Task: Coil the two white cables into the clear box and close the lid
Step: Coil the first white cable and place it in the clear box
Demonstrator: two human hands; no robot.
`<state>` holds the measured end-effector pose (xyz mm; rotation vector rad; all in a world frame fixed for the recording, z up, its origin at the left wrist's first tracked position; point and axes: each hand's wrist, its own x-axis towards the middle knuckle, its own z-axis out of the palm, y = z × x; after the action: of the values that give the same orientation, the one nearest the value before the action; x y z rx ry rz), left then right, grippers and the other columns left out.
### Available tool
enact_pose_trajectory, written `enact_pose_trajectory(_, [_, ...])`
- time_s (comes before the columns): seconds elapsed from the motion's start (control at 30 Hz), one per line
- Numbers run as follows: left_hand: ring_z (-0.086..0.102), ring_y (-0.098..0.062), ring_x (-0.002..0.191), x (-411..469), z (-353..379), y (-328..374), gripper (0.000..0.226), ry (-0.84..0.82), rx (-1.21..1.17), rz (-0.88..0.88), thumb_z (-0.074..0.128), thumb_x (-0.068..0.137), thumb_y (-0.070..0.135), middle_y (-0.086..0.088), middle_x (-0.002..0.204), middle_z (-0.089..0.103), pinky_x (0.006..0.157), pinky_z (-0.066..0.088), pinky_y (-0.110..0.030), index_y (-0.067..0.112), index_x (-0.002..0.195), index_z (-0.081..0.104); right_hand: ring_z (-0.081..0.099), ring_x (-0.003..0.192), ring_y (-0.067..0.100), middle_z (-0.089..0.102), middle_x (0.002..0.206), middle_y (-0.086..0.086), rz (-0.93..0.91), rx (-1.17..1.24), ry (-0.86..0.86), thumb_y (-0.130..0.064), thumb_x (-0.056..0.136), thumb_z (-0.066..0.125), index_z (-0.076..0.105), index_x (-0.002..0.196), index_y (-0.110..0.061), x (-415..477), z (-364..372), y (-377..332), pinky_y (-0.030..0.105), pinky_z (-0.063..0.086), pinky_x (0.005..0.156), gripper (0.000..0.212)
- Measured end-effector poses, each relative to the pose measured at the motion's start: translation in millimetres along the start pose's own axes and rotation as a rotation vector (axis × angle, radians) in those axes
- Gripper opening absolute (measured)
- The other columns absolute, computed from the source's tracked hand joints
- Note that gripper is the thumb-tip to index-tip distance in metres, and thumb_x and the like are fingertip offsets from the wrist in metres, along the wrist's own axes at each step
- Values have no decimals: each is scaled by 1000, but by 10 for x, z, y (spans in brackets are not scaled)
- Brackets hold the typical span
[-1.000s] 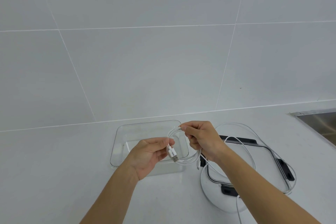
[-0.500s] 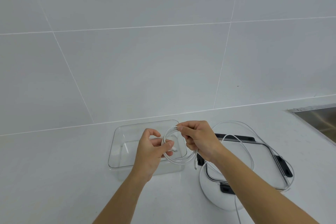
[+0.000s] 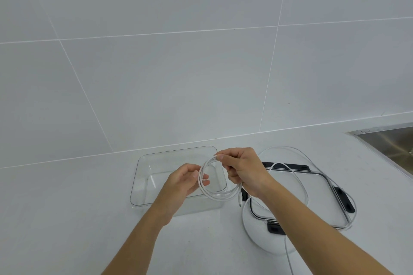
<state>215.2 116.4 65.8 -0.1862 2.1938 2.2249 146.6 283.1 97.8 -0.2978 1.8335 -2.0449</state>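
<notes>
The fingers [image 3: 220, 156] of the right hand [image 3: 243, 169] pinch the top of a coiled white cable [image 3: 220, 195], thumb and forefinger closed on the bundled strands. The left hand [image 3: 183, 183] holds the coil's left side, its fingers curled around the loops. The coil is held in the air over the right end of the clear rectangular plastic box [image 3: 143, 176], which sits open on the white table [image 3: 67, 207]; it is above the box, not in it. A plug end [image 3: 239, 202] dangles from the bottom right of the coil.

Just right of the box lies the clear lid with black latches [image 3: 330, 177], flat on the table. A second white cable [image 3: 288, 147] sprawls loose across the lid and table, one strand running toward the bottom edge of the view. A steel sink [image 3: 393, 140] is at the far right, and a white tiled wall [image 3: 178, 73] stands behind.
</notes>
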Motion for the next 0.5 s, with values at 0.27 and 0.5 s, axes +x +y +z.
enact_pose_trajectory(0.27, [55,1,74,-61,-144,36,21,-73,534,216,55,92,21,24,81,60,73,42,-8,39,98,64,27,34,6,41,49,-3,16,-9,11,-4,87,59,69,84,0,-19,-11,28,15,24,35,11])
enact_pose_trajectory(0.5, [48,0,60,-11,-122,-2,14,82,722,166,74,74,32,13,72,57,59,33,-19,37,68,62,33,37,5,44,46,-9,-23,-137,-89,-10,88,60,71,79,-12,-53,19,49,16,27,38,14])
